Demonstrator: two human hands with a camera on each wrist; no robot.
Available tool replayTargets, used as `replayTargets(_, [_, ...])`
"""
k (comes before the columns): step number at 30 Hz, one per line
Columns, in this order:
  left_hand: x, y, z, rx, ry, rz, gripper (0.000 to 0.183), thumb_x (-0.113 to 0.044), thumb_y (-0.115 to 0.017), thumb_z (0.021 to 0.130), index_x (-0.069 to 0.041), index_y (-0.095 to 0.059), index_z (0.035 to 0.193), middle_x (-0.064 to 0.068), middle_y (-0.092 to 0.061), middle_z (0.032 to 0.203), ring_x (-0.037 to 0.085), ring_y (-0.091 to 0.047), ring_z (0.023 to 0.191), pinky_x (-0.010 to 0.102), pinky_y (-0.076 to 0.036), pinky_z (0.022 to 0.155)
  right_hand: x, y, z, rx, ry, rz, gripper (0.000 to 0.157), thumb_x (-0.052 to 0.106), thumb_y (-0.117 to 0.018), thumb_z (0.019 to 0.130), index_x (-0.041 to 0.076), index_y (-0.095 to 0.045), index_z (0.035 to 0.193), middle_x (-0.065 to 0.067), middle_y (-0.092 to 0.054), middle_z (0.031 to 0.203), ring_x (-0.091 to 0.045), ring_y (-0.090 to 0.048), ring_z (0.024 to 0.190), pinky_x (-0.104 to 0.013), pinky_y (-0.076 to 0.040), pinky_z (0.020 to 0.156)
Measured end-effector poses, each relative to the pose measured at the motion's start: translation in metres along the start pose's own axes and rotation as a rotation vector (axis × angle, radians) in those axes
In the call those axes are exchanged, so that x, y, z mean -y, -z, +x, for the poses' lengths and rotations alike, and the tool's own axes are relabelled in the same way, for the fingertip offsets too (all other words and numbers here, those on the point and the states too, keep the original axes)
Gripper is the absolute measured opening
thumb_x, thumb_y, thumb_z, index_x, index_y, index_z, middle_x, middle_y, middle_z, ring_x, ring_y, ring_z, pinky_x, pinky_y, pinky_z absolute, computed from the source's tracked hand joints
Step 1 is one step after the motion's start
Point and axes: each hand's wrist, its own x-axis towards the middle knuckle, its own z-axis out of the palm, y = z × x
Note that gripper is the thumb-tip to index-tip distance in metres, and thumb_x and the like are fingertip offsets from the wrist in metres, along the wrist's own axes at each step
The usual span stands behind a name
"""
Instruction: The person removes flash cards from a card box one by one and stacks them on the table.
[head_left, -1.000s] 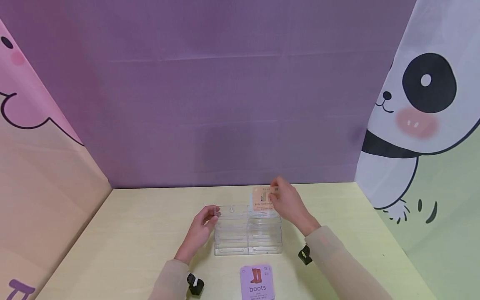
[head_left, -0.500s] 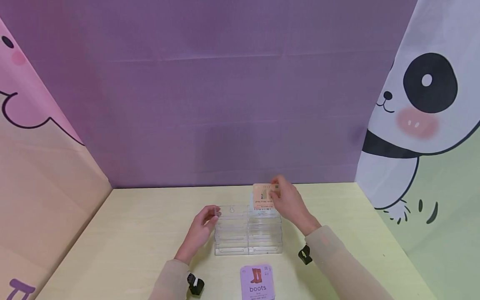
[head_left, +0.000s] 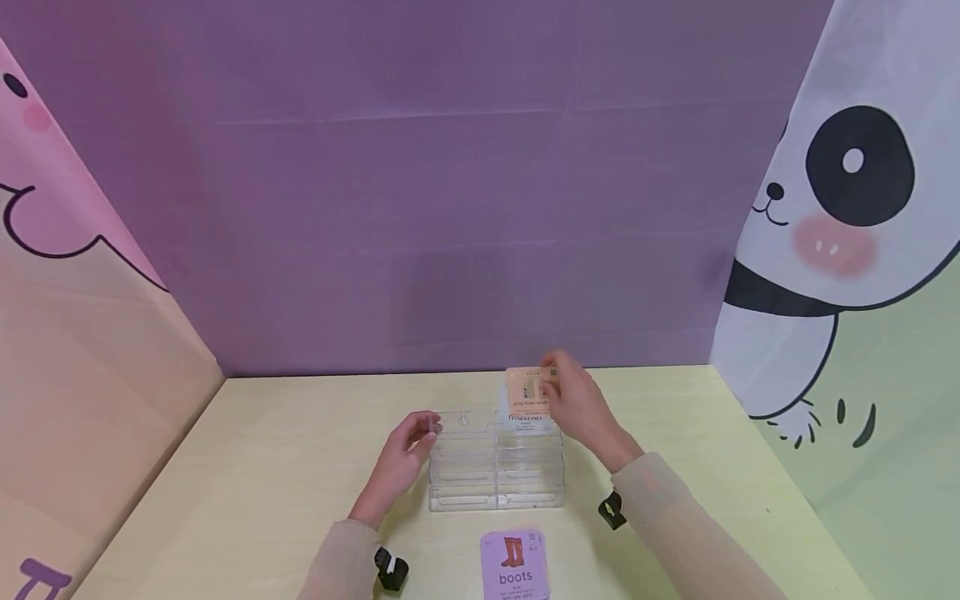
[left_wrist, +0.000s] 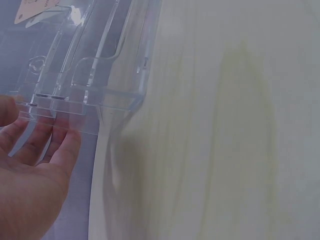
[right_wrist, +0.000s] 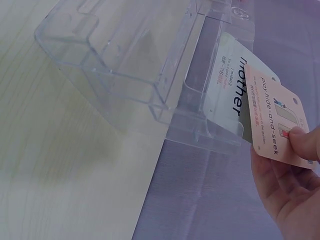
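Observation:
A clear plastic card rack (head_left: pixel 463 479) with tiered pockets in two columns stands on the table. My left hand (head_left: pixel 403 454) grips its upper left edge; in the left wrist view the thumb and fingers lie on either side of the clear rim. Between thumb and fingers, my right hand (head_left: pixel 583 408) pinches an orange "play hide-and-seek" card (right_wrist: pixel 275 117). Behind that card, a pale blue "mother" card (right_wrist: pixel 227 82) stands in the rack's top right pocket, its upper part partly covered by the orange one.
A purple "boots" card (head_left: pixel 514 562) lies in front of the rack, near the bottom of the head view. It may be the top of a stack. A purple cloth backdrop (head_left: pixel 450 208) rises behind the pale wooden table (head_left: pixel 300 467), with printed cartoon panels (head_left: pixel 847 250) at the sides.
The orange card has risen slightly in my right hand, uncovering the word "mother" on the blue card. My left hand and the rack have stayed in place.

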Motion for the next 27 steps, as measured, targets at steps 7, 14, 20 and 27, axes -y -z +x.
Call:
replayTargets(7, [0.002, 0.0, 0.0, 0.003, 0.005, -0.001, 0.026, -0.004, -0.052, 0.097, -0.003, -0.054, 0.123, 0.008, -0.061, 0.117, 0.027, -0.053, 0.116, 0.047, -0.039, 0.104, 0.0, 0.002, -0.003, 0.03, -0.029, 0.124, 0.024, 0.003, -0.059, 0.092, 0.008, -0.048, 0.113, -0.007, -0.057, 0.094, -0.018, -0.054, 0.072, -0.03, -0.047, 0.061])
replayTargets(14, [0.003, 0.0, 0.0, 0.004, -0.012, -0.001, 0.026, -0.006, -0.053, 0.097, -0.004, -0.054, 0.122, 0.009, -0.061, 0.117, 0.027, -0.054, 0.115, 0.048, -0.039, 0.104, 0.003, 0.006, -0.006, 0.062, -0.112, 0.239, 0.024, 0.007, -0.058, 0.094, 0.011, -0.047, 0.115, -0.005, -0.054, 0.089, -0.017, -0.051, 0.071, -0.027, -0.046, 0.055])
replayTargets(20, [0.002, 0.0, -0.001, 0.009, -0.021, -0.009, 0.025, -0.008, -0.053, 0.097, -0.005, -0.054, 0.122, 0.011, -0.061, 0.118, 0.028, -0.053, 0.116, 0.049, -0.038, 0.105, 0.004, 0.01, -0.01, 0.049, -0.092, 0.257, 0.024, 0.007, -0.059, 0.093, 0.013, -0.047, 0.113, -0.005, -0.052, 0.084, -0.019, -0.048, 0.072, -0.027, -0.044, 0.053])
replayTargets(27, [0.001, 0.002, -0.001, 0.017, 0.02, -0.029, 0.026, -0.007, -0.052, 0.097, -0.004, -0.053, 0.123, 0.01, -0.059, 0.121, 0.026, -0.052, 0.118, 0.047, -0.037, 0.106, 0.008, 0.015, -0.013, 0.049, -0.077, 0.254, 0.026, 0.008, -0.062, 0.092, 0.014, -0.048, 0.113, -0.004, -0.051, 0.084, -0.019, -0.048, 0.075, -0.027, -0.041, 0.054])
